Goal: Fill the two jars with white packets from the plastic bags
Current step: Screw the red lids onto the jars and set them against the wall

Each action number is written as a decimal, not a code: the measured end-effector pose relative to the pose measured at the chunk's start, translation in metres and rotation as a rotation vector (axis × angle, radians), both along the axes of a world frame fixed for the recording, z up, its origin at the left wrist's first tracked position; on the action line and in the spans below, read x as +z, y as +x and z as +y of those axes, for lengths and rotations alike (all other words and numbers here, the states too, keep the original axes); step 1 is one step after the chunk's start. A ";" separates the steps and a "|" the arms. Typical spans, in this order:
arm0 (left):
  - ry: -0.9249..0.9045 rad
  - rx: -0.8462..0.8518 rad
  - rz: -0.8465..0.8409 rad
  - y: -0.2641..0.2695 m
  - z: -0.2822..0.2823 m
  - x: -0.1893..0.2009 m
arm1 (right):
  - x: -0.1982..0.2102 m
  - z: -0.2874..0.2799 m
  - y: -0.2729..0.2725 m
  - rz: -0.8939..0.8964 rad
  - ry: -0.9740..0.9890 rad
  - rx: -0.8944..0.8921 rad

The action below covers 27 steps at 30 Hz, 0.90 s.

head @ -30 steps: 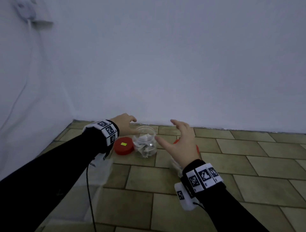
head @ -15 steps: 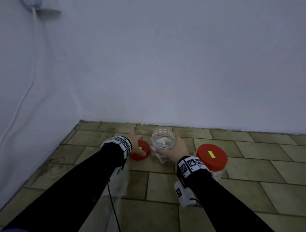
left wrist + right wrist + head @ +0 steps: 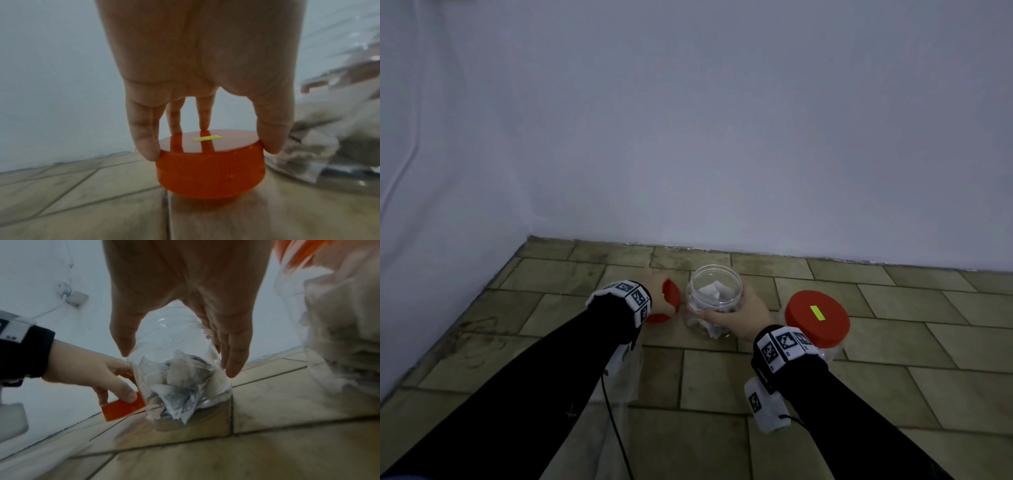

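An open clear jar (image 3: 714, 298) partly filled with white packets (image 3: 176, 386) stands on the tiled floor near the wall. My right hand (image 3: 736, 315) grips its near right side, thumb and fingers curled round the wall of the jar (image 3: 179, 402). My left hand (image 3: 209, 146) pinches the rim of a loose red lid (image 3: 209, 168) just left of the jar; in the head view the lid (image 3: 671, 296) looks tipped up on one side. A second jar (image 3: 816, 318) with a red lid on stands to the right.
A clear plastic bag (image 3: 625, 373) lies flat on the floor under my left forearm. White walls (image 3: 688, 137) close the corner behind and to the left. Bare tiles (image 3: 928, 342) stretch to the right and front. A wall socket with a cable (image 3: 72, 295) sits on the left wall.
Both hands came down from open above the floor: the left took the red lid, the right closed round the open jar. The lid has since tipped up.
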<state>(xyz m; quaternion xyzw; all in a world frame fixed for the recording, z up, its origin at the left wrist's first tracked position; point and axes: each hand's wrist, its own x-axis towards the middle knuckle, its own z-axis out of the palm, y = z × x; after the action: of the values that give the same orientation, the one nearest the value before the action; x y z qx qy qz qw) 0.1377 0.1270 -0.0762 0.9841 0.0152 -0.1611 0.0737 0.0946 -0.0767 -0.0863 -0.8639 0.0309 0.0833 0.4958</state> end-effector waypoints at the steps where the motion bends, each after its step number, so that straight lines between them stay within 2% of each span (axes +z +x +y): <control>1: 0.000 0.001 -0.025 0.001 0.001 0.005 | 0.000 -0.001 -0.001 -0.001 0.000 0.008; 7: -0.020 -0.055 -0.087 -0.020 -0.003 0.061 | -0.005 -0.009 -0.007 0.013 0.061 0.079; 15: 0.009 -0.124 -0.083 -0.047 -0.027 0.107 | 0.002 -0.017 -0.025 -0.002 0.049 0.224; 19: -0.060 -0.180 -0.026 -0.058 -0.051 0.112 | -0.002 -0.022 -0.036 0.039 0.099 0.258; 27: -0.076 -0.231 0.051 -0.076 -0.088 0.091 | 0.010 -0.036 -0.060 0.076 0.153 0.308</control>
<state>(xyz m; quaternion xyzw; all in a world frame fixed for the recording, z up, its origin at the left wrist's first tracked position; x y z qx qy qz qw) 0.0613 0.0390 0.0147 0.9713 -0.1027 -0.1942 0.0912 0.0347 -0.1125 -0.0759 -0.8143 -0.0894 0.1932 0.5400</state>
